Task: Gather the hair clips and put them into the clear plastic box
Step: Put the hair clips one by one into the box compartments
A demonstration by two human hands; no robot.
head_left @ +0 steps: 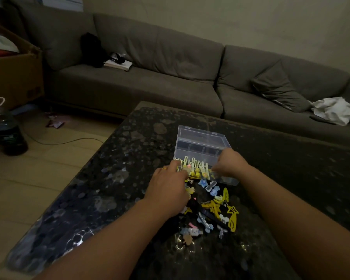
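Left hand [168, 190] and right hand [229, 161] pinch row of hair clips [194, 167] at clear plastic box [202, 146] rim; clips likely light, slippery; grip by ends.

No readable text anywhere in the dim room

The dark bottle [8, 128] on the floor at far left carries a label with pale marks, but they are too blurred and dark to read. The book [118, 64] lying on the sofa [170, 57] shows no legible title. The clear plastic box [200, 144] and the hair clips [214, 209] bear no lettering that can be made out.
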